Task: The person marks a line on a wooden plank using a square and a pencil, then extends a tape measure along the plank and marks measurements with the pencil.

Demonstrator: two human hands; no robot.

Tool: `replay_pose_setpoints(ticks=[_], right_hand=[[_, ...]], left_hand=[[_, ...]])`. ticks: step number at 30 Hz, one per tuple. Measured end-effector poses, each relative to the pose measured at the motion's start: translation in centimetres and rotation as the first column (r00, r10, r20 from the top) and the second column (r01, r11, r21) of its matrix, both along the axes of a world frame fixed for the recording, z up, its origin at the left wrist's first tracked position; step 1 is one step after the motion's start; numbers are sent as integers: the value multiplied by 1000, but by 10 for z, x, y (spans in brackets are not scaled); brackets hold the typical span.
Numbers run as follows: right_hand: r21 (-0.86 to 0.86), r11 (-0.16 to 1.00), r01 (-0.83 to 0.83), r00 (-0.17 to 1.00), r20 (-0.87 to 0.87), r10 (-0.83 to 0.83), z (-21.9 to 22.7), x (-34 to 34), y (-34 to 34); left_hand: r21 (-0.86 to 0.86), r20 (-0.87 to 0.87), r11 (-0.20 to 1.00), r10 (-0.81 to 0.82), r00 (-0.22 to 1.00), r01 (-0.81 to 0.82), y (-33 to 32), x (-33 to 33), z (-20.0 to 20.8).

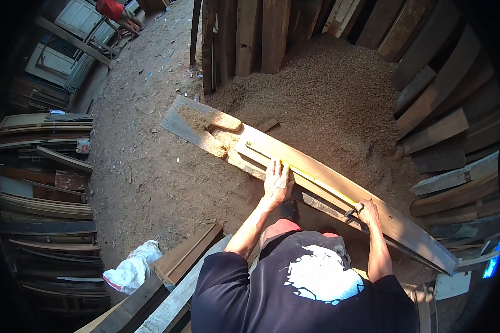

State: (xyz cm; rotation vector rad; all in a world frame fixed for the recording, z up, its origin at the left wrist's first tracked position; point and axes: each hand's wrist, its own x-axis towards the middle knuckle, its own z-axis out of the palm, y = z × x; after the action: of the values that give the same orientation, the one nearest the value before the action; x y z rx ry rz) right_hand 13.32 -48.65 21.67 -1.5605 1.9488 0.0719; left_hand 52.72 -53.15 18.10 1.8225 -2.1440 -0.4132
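Note:
A long pale wooden board lies slantwise in front of me on a thick weathered plank. The yellow blade of a tape measure runs along the board from its far left end toward my right hand. My left hand rests flat with its fingers stretched out, pressing on the blade and board. Closed around the dark case of the tape measure, my right hand sits at the board's near edge. The fingers partly cover the case.
Sawdust is heaped beyond the board. Upright planks lean at the back and right. Stacked boards line the left side. A white sack lies near loose timber. Another person is at the far upper left.

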Motion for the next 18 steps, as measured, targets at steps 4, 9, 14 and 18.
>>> replay_pose_setpoints(ticks=[4,9,14,18], right_hand=[[8,1000,13,1000,-10,-13,4,4,-5],[23,999,37,999,-7,-37,0,-1,-7],[-12,1000,8,1000,-7,-8,-3,-4,-6],[-41,999,12,1000,-16,-12,-6,-7,-6]], left_hand=[[-13,12,999,-39,999,39,1,-11,-3],[26,53,997,-80,995,79,1,-10,-3],[17,83,995,-103,991,102,2,-9,-5],[-5,61,995,-99,993,100,1,-10,-5]])
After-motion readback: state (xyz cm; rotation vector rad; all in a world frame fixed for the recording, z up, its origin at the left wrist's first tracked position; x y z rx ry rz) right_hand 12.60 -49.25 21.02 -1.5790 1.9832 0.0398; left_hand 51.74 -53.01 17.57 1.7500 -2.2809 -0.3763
